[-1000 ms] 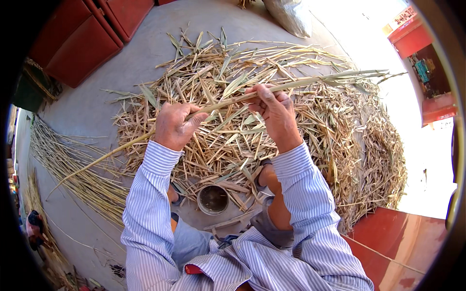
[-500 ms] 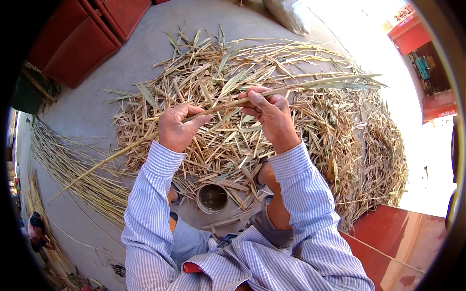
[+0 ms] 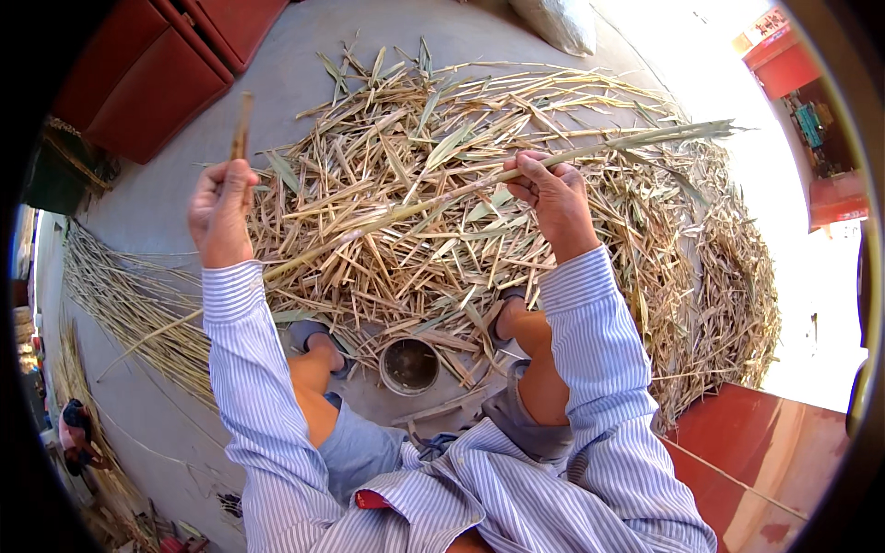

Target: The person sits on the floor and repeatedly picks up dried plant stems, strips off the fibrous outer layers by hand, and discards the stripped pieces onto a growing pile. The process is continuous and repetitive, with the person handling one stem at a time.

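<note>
While the right hand [image 3: 553, 198] pinches a long stalk [image 3: 369, 227] across the head view's centre, the left hand [image 3: 222, 212], at upper left, grips a husk strip [image 3: 242, 127]; the stalk looks stripped toward lower left, leaves [image 3: 682, 134] remaining at upper right.

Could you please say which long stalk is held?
The stalk with the leafy right end, pinched in the right hand; the stalks at left lie on the floor.

Red furniture [image 3: 152, 88] stands left of 1 pale sack [image 3: 564, 25].
</note>
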### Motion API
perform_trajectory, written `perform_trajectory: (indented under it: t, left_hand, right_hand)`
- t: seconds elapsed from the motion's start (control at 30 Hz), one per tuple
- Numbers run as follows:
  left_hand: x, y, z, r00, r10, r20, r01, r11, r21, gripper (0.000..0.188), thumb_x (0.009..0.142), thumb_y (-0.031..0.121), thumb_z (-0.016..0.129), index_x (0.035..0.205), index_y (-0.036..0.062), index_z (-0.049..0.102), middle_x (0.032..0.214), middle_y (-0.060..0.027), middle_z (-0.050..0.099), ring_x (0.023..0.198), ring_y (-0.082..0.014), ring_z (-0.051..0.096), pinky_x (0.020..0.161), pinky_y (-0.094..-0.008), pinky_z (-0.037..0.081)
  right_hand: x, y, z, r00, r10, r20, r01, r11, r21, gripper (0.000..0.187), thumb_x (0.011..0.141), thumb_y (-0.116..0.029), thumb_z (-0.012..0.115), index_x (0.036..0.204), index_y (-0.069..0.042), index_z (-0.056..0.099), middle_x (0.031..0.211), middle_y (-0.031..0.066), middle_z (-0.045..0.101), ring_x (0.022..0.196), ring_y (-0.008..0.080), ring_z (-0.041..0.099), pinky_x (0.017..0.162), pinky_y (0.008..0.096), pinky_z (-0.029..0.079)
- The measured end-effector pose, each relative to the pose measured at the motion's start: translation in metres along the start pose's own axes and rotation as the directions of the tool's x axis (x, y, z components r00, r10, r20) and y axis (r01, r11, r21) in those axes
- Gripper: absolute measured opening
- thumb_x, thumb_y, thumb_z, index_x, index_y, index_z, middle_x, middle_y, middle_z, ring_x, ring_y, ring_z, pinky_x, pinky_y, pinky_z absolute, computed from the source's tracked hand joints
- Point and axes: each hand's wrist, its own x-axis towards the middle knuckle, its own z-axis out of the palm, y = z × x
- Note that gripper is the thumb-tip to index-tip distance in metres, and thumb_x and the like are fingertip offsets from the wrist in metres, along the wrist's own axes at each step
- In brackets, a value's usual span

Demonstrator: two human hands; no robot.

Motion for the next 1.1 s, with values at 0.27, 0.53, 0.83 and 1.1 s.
perform_trajectory:
  t: [0.27, 0.53, 0.83, 1.1]
  left_hand:
    - [-0.028, -0.016, 0.038, 0.809, 0.176, 0.561, -0.545, 0.582, 0.604, 0.035, 0.081, 0.034, 0.073, 0.094, 0.0018, 0.069, 0.082, -0.0145, 0.068, 0.075, -0.0297, 0.063, 0.069, -0.0390, 0.048]
    - [-0.056, -0.030, 0.048, 0.803, -0.191, 0.564, -0.103, 0.888, 0.448, 0.026, 0.080, 0.018, 0.076, 0.097, -0.0007, 0.070, 0.086, -0.0109, 0.071, 0.076, -0.0169, 0.066, 0.070, -0.0303, 0.051]
    - [-0.060, -0.032, 0.054, 0.819, -0.323, 0.474, 0.158, 0.922, 0.354, 0.021, 0.080, 0.013, 0.077, 0.092, -0.0027, 0.069, 0.077, -0.0079, 0.069, 0.067, -0.0101, 0.062, 0.062, -0.0237, 0.050]
    - [-0.024, -0.037, 0.007, 0.935, -0.320, 0.153, 0.325, 0.946, -0.008, 0.021, 0.084, 0.019, 0.075, 0.084, 0.0016, 0.064, 0.075, -0.0043, 0.065, 0.066, -0.0102, 0.059, 0.064, -0.0222, 0.049]
  right_hand:
    - [-0.001, -0.002, 0.006, 0.998, 0.013, 0.069, -0.019, 0.997, 0.081, 0.023, 0.094, -0.014, 0.061, 0.111, 0.001, 0.060, 0.099, 0.0118, 0.070, 0.087, 0.0177, 0.069, 0.073, 0.0259, 0.059]
    - [-0.001, -0.004, 0.008, 0.993, 0.009, 0.114, -0.023, 0.992, 0.121, 0.022, 0.094, -0.012, 0.060, 0.111, 0.001, 0.060, 0.101, 0.0118, 0.070, 0.090, 0.0194, 0.069, 0.076, 0.0282, 0.059]
    - [-0.005, -0.007, 0.009, 0.987, -0.021, 0.157, -0.003, 0.988, 0.153, 0.020, 0.094, -0.009, 0.060, 0.111, 0.000, 0.061, 0.101, 0.0133, 0.070, 0.093, 0.0226, 0.069, 0.077, 0.0297, 0.059]
    - [0.001, -0.013, -0.003, 0.993, -0.028, 0.113, 0.016, 0.994, 0.104, 0.022, 0.096, -0.013, 0.057, 0.111, 0.002, 0.059, 0.101, 0.0151, 0.069, 0.090, 0.0213, 0.069, 0.075, 0.0286, 0.059]
